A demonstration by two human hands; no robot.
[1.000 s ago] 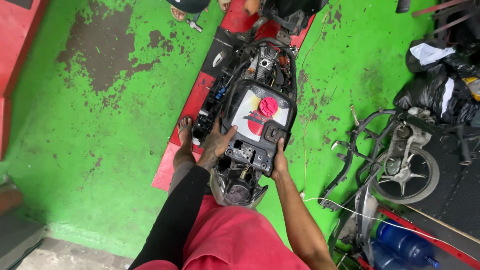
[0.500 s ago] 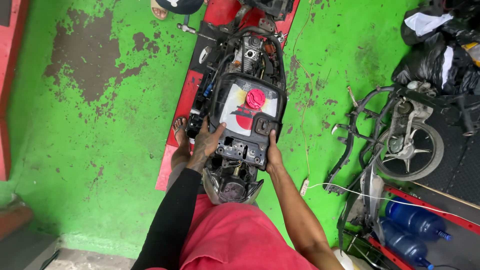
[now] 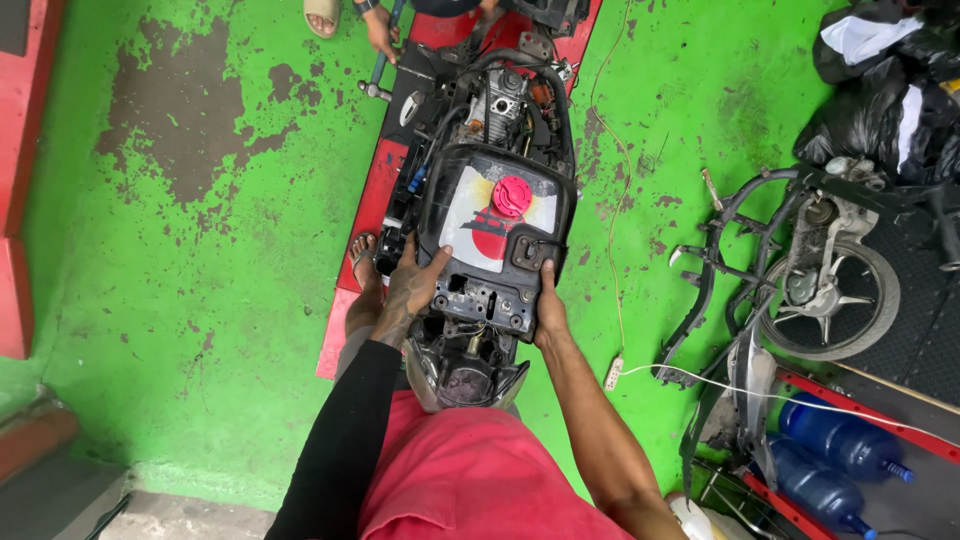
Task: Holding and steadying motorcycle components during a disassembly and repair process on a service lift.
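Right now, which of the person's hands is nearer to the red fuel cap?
The left. The left hand grips the black frame's left edge, just below and beside the red fuel cap. The right hand holds the right edge lower down, farther from it.

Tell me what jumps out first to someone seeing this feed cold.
The bright green floor with worn dark patches fills the left. At centre, a stripped motorcycle shows a red fuel cap, with the left hand and right hand gripping its rear. A bare frame and wheel lie right.
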